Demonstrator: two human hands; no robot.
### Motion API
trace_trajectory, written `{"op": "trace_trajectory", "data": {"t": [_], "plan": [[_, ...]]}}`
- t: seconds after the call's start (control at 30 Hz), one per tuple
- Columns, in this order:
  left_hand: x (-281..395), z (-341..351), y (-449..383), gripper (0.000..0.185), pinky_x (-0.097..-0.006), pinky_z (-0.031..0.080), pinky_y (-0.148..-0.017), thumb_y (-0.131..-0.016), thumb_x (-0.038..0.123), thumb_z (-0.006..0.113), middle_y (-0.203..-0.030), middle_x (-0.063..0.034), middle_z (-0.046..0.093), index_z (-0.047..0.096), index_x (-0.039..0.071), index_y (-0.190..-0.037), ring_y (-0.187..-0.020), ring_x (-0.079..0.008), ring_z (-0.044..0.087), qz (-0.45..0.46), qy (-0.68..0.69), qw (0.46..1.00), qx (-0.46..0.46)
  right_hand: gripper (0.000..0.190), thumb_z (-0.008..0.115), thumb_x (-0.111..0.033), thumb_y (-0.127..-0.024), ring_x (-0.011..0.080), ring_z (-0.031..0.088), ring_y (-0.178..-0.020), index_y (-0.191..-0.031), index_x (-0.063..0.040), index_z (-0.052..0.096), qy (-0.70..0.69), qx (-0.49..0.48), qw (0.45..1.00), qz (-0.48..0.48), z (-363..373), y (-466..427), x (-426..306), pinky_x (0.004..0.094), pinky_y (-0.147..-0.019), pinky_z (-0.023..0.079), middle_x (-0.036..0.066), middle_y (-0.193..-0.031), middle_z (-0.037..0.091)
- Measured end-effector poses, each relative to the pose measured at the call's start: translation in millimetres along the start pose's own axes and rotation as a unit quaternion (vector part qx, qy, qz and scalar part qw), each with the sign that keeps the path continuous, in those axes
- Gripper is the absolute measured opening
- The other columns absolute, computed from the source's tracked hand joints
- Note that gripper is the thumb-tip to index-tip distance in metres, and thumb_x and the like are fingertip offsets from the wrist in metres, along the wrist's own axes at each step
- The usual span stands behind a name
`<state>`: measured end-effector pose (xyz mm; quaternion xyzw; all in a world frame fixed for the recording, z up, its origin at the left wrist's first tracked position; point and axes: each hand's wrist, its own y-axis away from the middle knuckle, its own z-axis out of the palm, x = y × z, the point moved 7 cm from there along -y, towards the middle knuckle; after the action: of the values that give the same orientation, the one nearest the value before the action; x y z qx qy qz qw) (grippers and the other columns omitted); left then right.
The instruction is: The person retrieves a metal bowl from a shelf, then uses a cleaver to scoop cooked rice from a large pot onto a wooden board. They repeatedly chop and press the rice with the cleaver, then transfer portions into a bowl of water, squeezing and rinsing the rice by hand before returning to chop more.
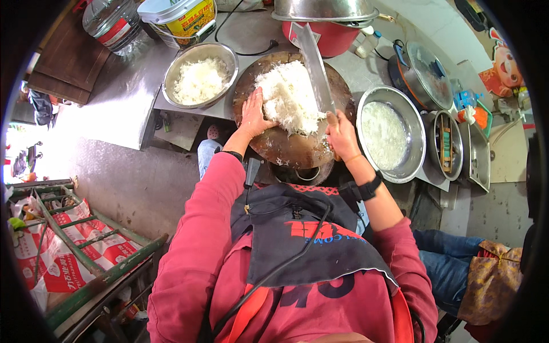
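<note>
On a round wooden chopping block lies a heap of finely shredded white food, probably a vegetable such as radish. My right hand grips the handle of a cleaver at the heap's right side. Its broad metal blade points away from me, the far tip over the block's back edge. Against the heap's left edge rests my left hand, flat with the thumb spread. Left of the block, a steel bowl holds similar white shreds. A larger steel basin at the right contains white shreds, apparently in liquid.
A red pot under a steel basin stands behind the block. Farther right are a lidded pan and a small sink. A plastic bucket sits back left. Another person's legs are at lower right.
</note>
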<state>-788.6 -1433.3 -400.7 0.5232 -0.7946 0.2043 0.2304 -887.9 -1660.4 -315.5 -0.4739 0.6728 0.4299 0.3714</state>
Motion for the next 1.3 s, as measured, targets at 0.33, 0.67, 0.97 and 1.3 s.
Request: {"op": "trace_trajectory", "data": {"t": [0.33,0.67,0.97,1.3], "plan": [[-3,3,-1,0.122,-0.0442,0.014,-0.109,-0.055,0.035,0.082,-0.147,-0.0172,0.015,0.003,0.006,-0.143,-0.136,-0.0312,0.014,-0.013,0.01,1.0,-0.015,0.045,0.054,-0.04,-0.088,0.011,0.045,-0.042,-0.098,0.003,0.047,-0.052,-0.07,0.994,0.059,10,1,2,0.0278,-0.037,0.037,0.003,-0.058,0.048],[-1,0,-2,0.12,-0.044,0.017,-0.108,-0.054,0.033,0.082,-0.146,-0.0173,0.019,0.005,0.002,-0.142,-0.135,-0.0325,0.018,0.0,0.006,1.0,0.001,0.036,0.061,-0.03,-0.083,0.0168,0.048,-0.042,-0.098,0.001,0.053,0.17,-0.008,0.957,-0.236,15,16,-36,0.0313,-0.039,0.041,0.01,-0.064,0.055],[-5,3,-2,0.12,-0.0452,0.015,-0.109,-0.054,0.035,0.081,-0.146,-0.0163,0.018,0.005,0.007,-0.143,-0.136,-0.0317,0.016,0.008,0.016,1.0,0.007,0.041,0.061,-0.03,-0.083,0.0164,0.053,-0.044,-0.106,0.003,0.053,0.18,0.051,0.955,-0.23,9,21,-47,0.0317,-0.039,0.039,0.01,-0.062,0.056],[-5,3,-4,0.121,-0.0451,0.014,-0.109,-0.055,0.034,0.081,-0.146,-0.0175,0.017,0.002,0.008,-0.143,-0.136,-0.0322,0.015,-0.008,0.01,1.0,-0.005,0.029,0.058,-0.029,-0.087,0.009,0.042,-0.041,-0.093,-0.003,0.049,0.257,0.109,0.909,-0.309,-6,26,-52,0.0273,-0.036,0.037,0.002,-0.062,0.046]]}}
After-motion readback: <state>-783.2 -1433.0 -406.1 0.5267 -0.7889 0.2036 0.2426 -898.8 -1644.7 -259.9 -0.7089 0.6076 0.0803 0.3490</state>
